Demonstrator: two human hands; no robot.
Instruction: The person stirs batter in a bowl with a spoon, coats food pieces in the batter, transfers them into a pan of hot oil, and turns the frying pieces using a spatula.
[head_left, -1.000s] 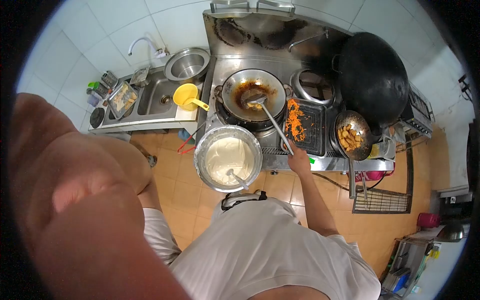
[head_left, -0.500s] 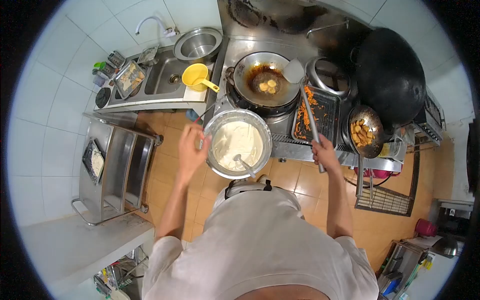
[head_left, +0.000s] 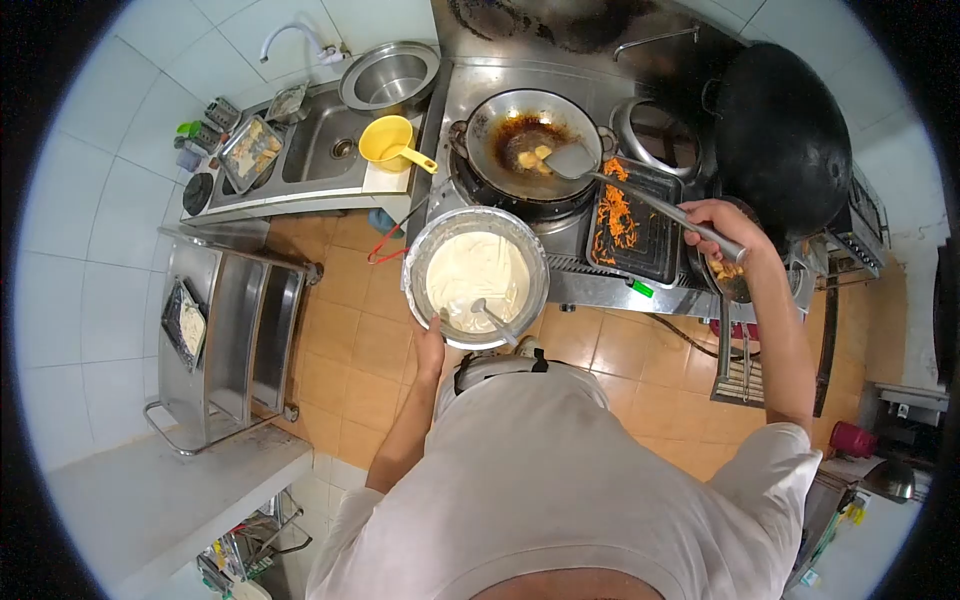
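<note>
My right hand (head_left: 722,230) is closed round the handle of a long metal spatula (head_left: 660,203), whose blade rests inside the wok (head_left: 577,120) on the stove. Beside the blade, small golden pieces (head_left: 534,158) lie in dark oil. My left hand (head_left: 430,345) grips the lower left side of a metal bowl (head_left: 536,305) of pale batter (head_left: 478,272), its fingers partly hidden beneath the rim. A ladle (head_left: 493,320) leans in the batter. Shredded orange food (head_left: 617,215) covers the left part of a black tray (head_left: 655,240), right of the wok.
At the right, a pan (head_left: 740,287) of browned pieces sits partly under my right hand, below a large black wok (head_left: 785,140). A yellow dipper (head_left: 388,143) stands beside the sink (head_left: 325,150). A metal cart (head_left: 230,340) is at the left.
My left hand has come down from near my face to the bowl's side. My right hand has moved right and up, and the spatula blade has lowered back into the wok beside the pieces.
</note>
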